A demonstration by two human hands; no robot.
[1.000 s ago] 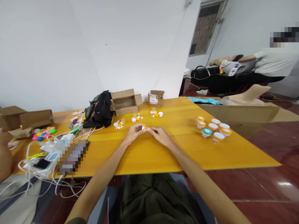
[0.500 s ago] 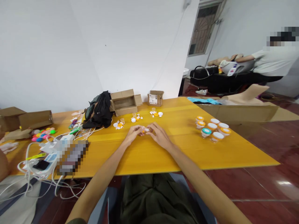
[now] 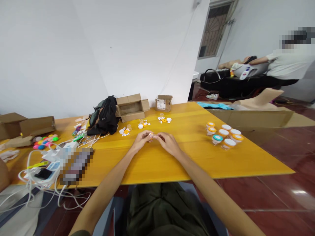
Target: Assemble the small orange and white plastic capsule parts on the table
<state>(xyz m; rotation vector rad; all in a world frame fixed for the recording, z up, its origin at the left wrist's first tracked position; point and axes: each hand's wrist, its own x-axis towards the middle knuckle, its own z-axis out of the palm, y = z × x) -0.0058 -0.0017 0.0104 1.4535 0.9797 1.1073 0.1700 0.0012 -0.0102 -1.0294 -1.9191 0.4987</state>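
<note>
Over the middle of the table, my left hand (image 3: 141,141) is closed around a small orange-and-white plastic part (image 3: 151,134), mostly covered by the fingers. My right hand (image 3: 168,142) meets it from the right, thumb and fingertips pinched together; what they grip is too small to make out. Beyond the hands lie three groups of loose pieces: white and orange discs (image 3: 126,131) by a clear cup (image 3: 129,127), white pieces (image 3: 140,126), and an orange ring (image 3: 164,120) beside a white cap (image 3: 169,120). On the right stand several clear jars with orange, white and teal lids (image 3: 217,139).
Open cardboard boxes (image 3: 130,108) and a black bag (image 3: 105,118) stand at the back. White cables and a power strip (image 3: 49,173), a blurred dark flat object (image 3: 77,165) and coloured balls (image 3: 45,142) occupy the left. Another person (image 3: 285,65) works at the far right.
My right hand's fingers have drawn in and curled closer to the left hand's fingertips. The clear and white piece between the hands shows less now. Everything on the table stays put.
</note>
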